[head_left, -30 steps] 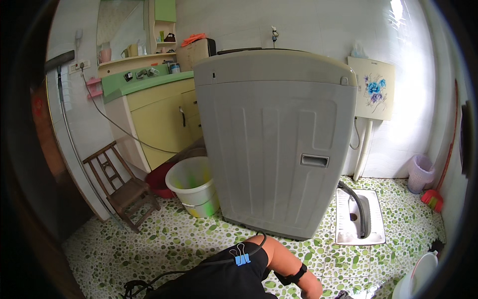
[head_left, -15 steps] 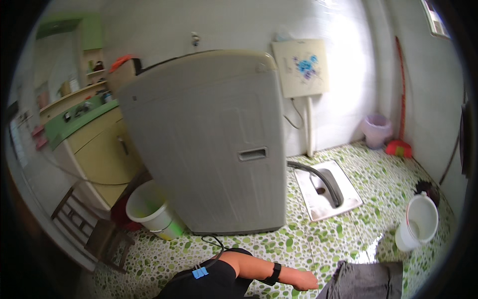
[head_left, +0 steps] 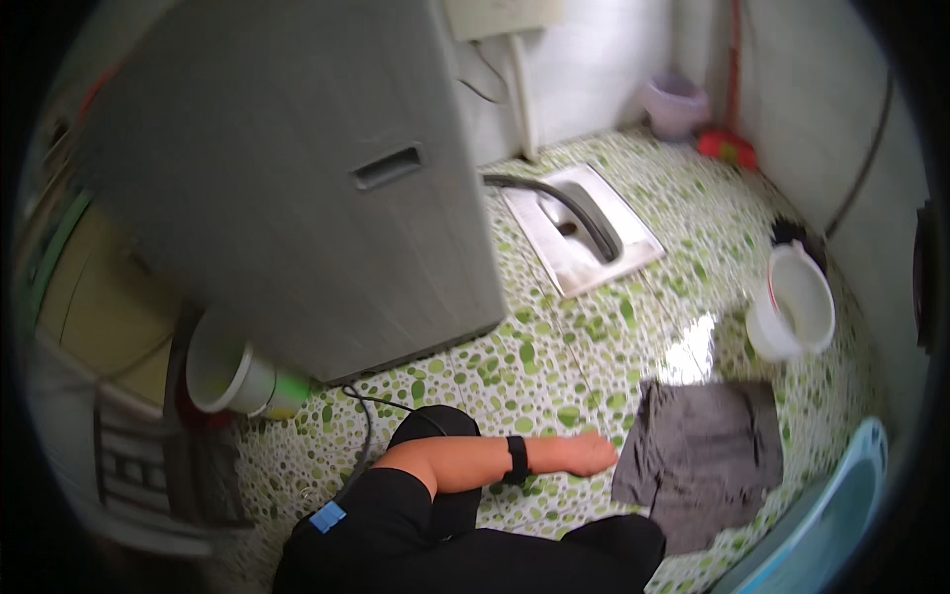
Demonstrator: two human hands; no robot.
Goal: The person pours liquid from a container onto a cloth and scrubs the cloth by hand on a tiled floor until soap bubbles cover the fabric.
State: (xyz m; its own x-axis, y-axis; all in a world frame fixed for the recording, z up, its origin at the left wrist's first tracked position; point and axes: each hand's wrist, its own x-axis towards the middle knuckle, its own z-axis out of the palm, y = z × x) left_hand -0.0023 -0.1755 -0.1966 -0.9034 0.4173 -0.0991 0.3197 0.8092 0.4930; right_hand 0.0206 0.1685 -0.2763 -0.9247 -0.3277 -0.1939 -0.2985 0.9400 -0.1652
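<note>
My left hand (head_left: 590, 454) is stretched to the right, low over the tiled floor, a black strap round its wrist. Its fingers look curled closed; whatever they may hold is hidden. Just past it lies a wrinkled grey cloth (head_left: 708, 450), spread on the floor, its left edge close to my fingertips. Whether hand and cloth touch, I cannot tell. At the lower right stands a light-blue basin (head_left: 841, 515), partly cut off by the picture's rim. My right hand is out of view.
A grey washing machine (head_left: 297, 198) stands at left, its hose (head_left: 579, 213) running into a squat toilet (head_left: 633, 247). White buckets stand at right (head_left: 782, 322) and left (head_left: 213, 371). Farther off are a purple bin (head_left: 675, 109) and a red dustpan (head_left: 727, 148). Wet floor shines (head_left: 690, 351).
My view has tilted down and rightward, so the room shifts up and left. The whole grey cloth and the blue basin now show. My left hand stays near the cloth's left edge.
</note>
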